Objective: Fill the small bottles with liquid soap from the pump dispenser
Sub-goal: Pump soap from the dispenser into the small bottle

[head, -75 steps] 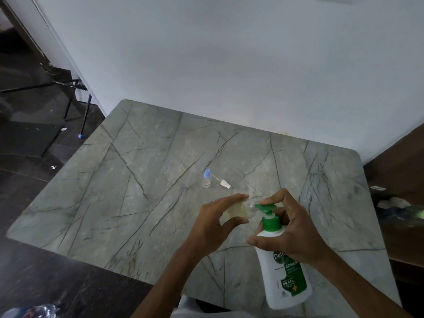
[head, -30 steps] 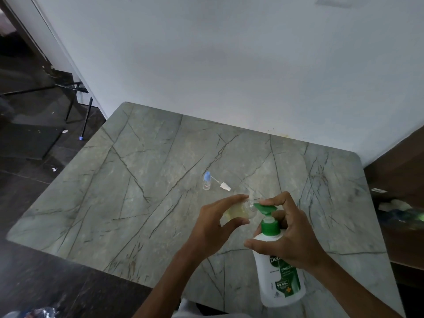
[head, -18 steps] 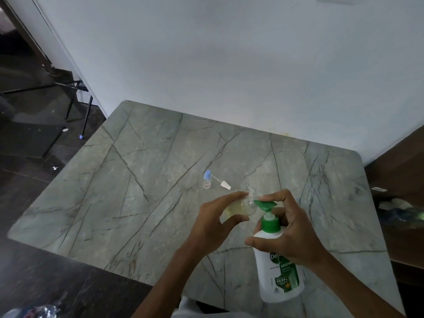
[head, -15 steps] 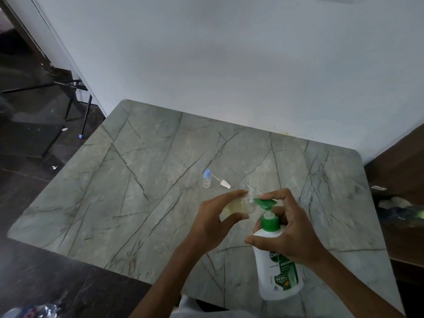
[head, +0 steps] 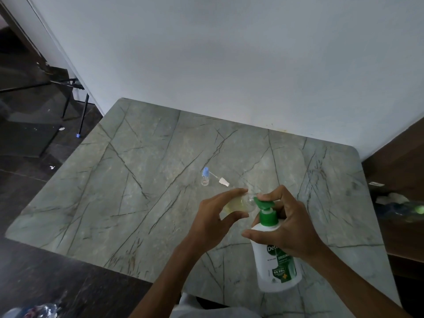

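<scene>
My left hand (head: 212, 218) pinches a small clear bottle (head: 238, 204) holding pale yellow soap, tipped sideways with its mouth at the green pump spout (head: 263, 203). My right hand (head: 290, 228) grips the neck of the white pump dispenser (head: 274, 260), index finger lying on the pump head. The dispenser is held tilted above the grey marble table (head: 137, 191). A second small bottle with a blue cap (head: 205, 179) stands further back, with a white spray nozzle and tube (head: 221, 181) lying beside it.
A white wall runs along the table's far edge. Dark floor and black metal stand legs (head: 75, 106) lie to the left. A wooden shelf with clutter (head: 401, 205) sits at the right. A crumpled plastic bottle (head: 34, 311) lies at the bottom left.
The pump head has risen slightly and the dispenser has shifted a little; both hands keep the same hold on the small bottle and the dispenser.
</scene>
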Tool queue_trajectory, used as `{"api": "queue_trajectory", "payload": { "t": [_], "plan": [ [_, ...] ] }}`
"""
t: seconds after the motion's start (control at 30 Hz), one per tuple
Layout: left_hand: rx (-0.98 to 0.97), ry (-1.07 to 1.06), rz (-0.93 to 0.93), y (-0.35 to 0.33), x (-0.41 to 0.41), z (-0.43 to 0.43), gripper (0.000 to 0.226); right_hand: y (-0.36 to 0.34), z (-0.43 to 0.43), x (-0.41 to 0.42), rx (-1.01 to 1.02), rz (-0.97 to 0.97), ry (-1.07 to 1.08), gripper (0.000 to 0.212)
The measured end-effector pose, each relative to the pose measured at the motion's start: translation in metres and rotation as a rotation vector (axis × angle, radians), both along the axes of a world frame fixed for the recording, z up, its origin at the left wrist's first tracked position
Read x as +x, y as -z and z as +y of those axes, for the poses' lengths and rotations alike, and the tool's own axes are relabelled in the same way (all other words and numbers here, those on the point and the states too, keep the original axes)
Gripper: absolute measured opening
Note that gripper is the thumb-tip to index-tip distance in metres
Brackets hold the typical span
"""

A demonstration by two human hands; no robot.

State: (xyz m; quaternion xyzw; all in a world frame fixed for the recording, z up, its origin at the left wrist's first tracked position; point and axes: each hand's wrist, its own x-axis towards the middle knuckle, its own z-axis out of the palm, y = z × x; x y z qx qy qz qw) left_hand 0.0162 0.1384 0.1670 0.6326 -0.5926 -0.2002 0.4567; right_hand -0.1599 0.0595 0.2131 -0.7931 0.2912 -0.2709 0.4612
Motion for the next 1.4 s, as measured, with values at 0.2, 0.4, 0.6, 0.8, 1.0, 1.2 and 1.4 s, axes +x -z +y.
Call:
{"api": "queue_trajectory", "payload": {
  "t": [0.2,0.4,0.6,0.8,1.0,1.2,1.4],
  "plan": [
    [-0.023,-0.023,-0.011,0.0016,0.0008,-0.0023,0.048,0.0004,0.0003,-0.0004,-0.01,0.026,-0.032,0.072],
    [-0.016,-0.025,-0.017,0.0009,0.0026,-0.0052,0.048,0.0038,0.001,-0.001,0.038,0.004,-0.018,0.075],
    [-0.001,0.004,-0.026,-0.0008,0.005,-0.0054,0.048,0.0049,-0.0017,-0.0002,0.067,0.013,-0.001,0.073],
    [0.014,0.03,-0.001,0.0027,0.0016,-0.0036,0.049,0.0031,-0.0051,0.0011,0.058,-0.001,-0.013,0.06],
    [-0.004,-0.022,0.014,0.0014,0.0005,-0.0039,0.048,0.0043,-0.0043,-0.0005,0.09,0.007,-0.031,0.073],
    [-0.005,-0.039,0.006,0.0052,0.0013,-0.0031,0.049,0.0058,-0.0008,-0.0014,0.128,0.004,-0.043,0.075],
    [0.01,-0.034,0.017,0.0057,-0.0004,-0.0007,0.049,0.0058,0.0021,-0.0003,0.12,0.022,-0.033,0.074]
  ]
}}
